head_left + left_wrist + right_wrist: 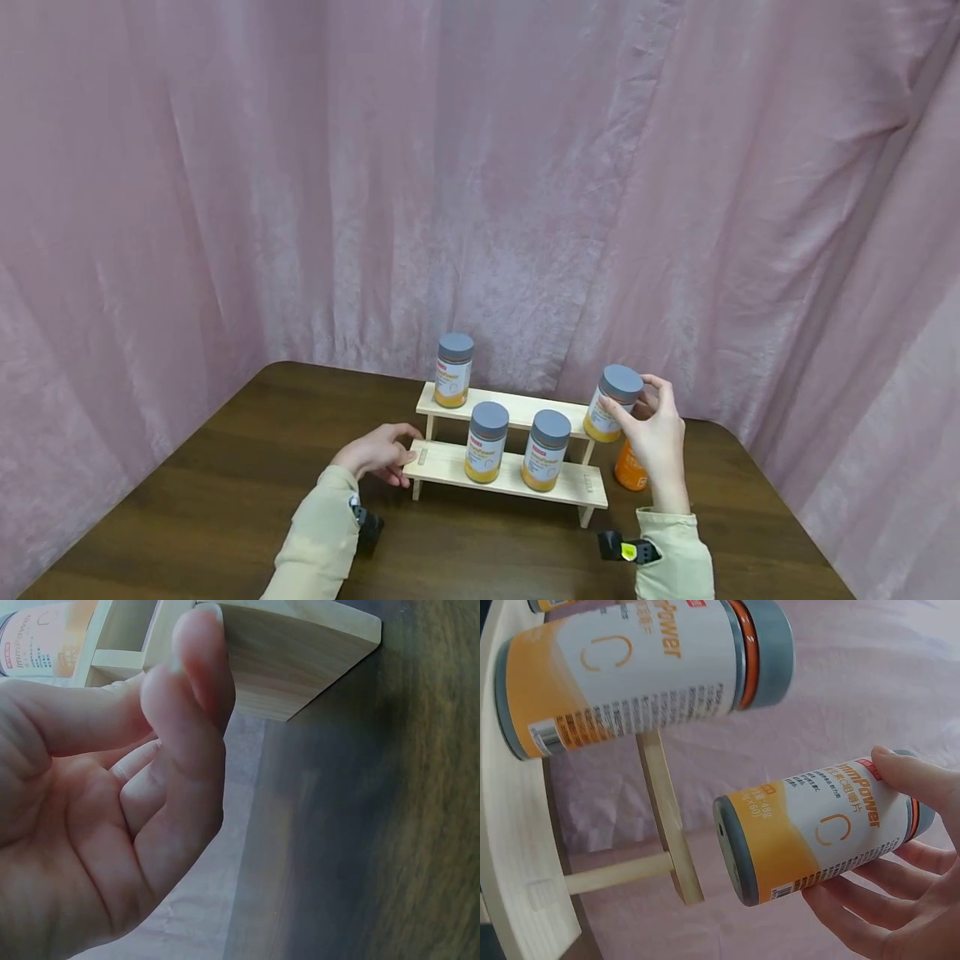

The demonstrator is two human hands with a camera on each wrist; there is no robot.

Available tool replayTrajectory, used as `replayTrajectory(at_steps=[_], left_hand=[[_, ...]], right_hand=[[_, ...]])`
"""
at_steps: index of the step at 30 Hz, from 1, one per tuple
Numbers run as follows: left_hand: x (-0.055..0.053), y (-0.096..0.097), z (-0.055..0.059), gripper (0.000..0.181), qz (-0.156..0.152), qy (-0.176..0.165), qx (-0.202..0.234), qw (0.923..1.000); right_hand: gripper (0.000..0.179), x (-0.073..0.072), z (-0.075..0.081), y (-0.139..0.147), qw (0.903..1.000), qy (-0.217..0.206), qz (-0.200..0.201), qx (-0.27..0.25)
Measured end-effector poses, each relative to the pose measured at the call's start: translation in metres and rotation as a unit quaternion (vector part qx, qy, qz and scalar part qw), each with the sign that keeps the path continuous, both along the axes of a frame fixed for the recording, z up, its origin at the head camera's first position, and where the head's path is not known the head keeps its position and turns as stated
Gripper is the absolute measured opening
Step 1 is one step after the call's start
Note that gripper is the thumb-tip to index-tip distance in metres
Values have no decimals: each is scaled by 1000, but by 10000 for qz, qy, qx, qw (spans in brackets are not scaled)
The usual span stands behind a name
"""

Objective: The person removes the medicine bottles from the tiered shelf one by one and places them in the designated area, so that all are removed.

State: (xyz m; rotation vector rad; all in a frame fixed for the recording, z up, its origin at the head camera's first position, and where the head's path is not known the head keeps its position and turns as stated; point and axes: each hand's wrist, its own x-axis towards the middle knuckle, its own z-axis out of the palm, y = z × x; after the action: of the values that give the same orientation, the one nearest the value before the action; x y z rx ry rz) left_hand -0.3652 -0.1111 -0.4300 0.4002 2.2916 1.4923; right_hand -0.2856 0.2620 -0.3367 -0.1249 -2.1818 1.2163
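Observation:
My right hand (662,437) grips a supplement jar (602,419) with a grey lid and a white and yellow label, thumb on one side and fingers on the other. In the right wrist view this jar (817,829) is apart from the shelf's top board, its base showing. My left hand (378,452) pinches the left end of the two-tier wooden shelf (450,467) at its lower board. Two matching jars, one left (485,446) and one right (545,454), stand on that lower board. Another jar (453,375) stands at the upper board's left end.
An orange container (630,469) stands on the dark wooden table (480,558) right of the shelf, partly hidden by my right hand. Pink curtains (480,167) hang close behind the table's back edge.

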Motion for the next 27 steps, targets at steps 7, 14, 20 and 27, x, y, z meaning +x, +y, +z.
replayTrajectory(at_steps=[7,14,20,27], left_hand=[[-2,3,2,36,25,-24,-10,10000],[-2,2,2,34,43,-24,-24,10000],[-1,0,4,34,-56,-36,1,10000],[0,-1,2,33,-60,-58,32,10000]], right_hand=[[67,3,1,12,9998,52,-173,-85],[65,4,-1,25,9999,-101,-89,79],[66,6,-1,32,9996,-241,-116,-130],[64,8,-3,37,9996,-117,-26,-237]])
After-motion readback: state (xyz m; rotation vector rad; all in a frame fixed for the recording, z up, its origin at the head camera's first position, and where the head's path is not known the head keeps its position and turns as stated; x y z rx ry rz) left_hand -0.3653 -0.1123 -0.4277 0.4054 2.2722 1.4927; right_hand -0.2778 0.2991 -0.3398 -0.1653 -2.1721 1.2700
